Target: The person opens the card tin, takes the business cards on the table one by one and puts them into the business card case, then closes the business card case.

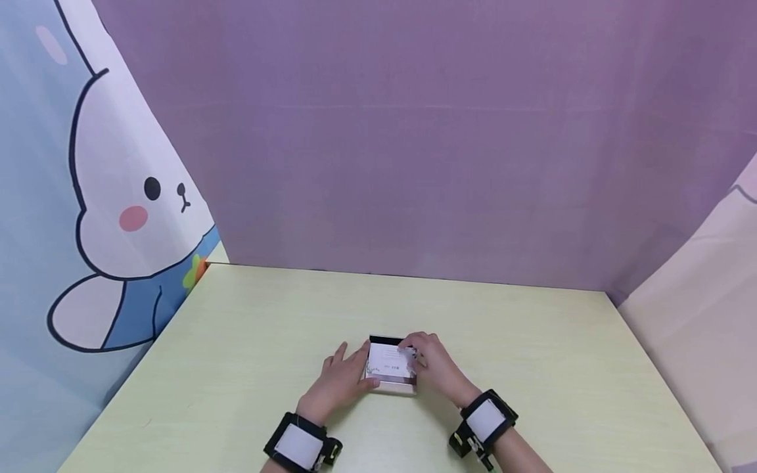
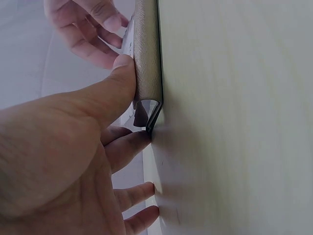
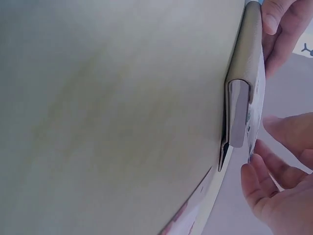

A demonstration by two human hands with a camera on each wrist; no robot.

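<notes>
1. Landmark: pale green table [image 1: 532, 368], backed by purple cloth, with a rabbit-print curtain [image 1: 112, 197] at its far-left corner.
2. Small flat case [image 1: 390, 368] lying near the table's near edge, about midway across; grey textured cover, a dark back edge, and a white printed card [image 1: 391, 362] on top.
3. Left hand [image 1: 340, 381] set against the case's left side. Left wrist view: thumb [image 2: 110, 93] pressed on the case's grey edge [image 2: 146, 58], one finger touching the case's lower corner, remaining fingers spread flat on the table. Fingers straight, steadying rather than gripping.
4. Right hand [image 1: 432, 361] over the case's right and far corner, fingers bent down onto the card. Right wrist view: fingertips [image 3: 274, 132] close to the card's edge [image 3: 254, 112], apparently pinching it, though contact not fully clear.
5. Same view: case [image 3: 242, 73] lying flat on the table, a shiny flap or clip at its end, card sticking out beyond the cover.
6. Black straps with white patches on both wrists.
7. Progress, as a judgement: card seated on or partly in the case, not fully tucked; seating or drawing out of the card only partway done. Cannot tell which direction.
</notes>
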